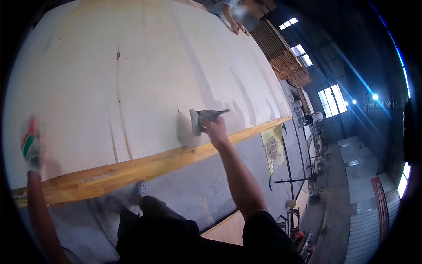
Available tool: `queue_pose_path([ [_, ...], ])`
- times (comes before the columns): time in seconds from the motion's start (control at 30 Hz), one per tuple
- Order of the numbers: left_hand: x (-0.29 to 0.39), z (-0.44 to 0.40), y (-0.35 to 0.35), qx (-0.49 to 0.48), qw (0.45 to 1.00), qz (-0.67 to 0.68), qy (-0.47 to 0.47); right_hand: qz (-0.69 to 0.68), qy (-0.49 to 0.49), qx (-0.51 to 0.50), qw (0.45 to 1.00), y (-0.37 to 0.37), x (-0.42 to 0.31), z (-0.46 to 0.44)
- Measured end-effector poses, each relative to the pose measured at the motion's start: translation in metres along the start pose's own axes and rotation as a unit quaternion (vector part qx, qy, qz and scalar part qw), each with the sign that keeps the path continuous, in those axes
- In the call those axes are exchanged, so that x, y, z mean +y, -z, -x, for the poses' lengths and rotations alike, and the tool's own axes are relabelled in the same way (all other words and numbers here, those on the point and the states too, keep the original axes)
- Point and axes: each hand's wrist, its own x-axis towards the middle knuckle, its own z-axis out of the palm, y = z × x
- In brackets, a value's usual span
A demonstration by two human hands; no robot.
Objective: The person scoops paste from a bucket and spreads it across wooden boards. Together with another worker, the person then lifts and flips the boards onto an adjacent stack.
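Grips one scraper (pixel 194 122) in the right hand (pixel 214 129), with fingers curled snugly around its handle and blade just left of them. Impossible to tell, through red-and-green blur, finger spread or hold in the left hand (pixel 33 152). Has one pale wooden panel (pixel 145 88) beneath both, with another person's two hands (pixel 236 29) beyond at its far edge.

Dim overall, flaring lamp (pixel 375 97), glaring window (pixel 332 100), fisheye curvature, black corners
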Motion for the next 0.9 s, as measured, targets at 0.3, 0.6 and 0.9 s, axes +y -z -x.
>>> queue_pose_path([
  [0.3,-0.055,0.023,0.009,0.04,0.993,-0.056,0.096,0.213,0.16,-0.221,0.938,0.007,0.008,0.025],
  [0.6,-0.029,0.017,0.029,0.003,0.986,-0.125,0.111,0.233,0.236,-0.011,0.943,-0.159,-0.065,0.008],
  [0.9,-0.007,0.007,0.048,0.006,0.983,-0.142,0.119,0.238,0.324,-0.039,0.915,-0.249,-0.11,0.157],
])
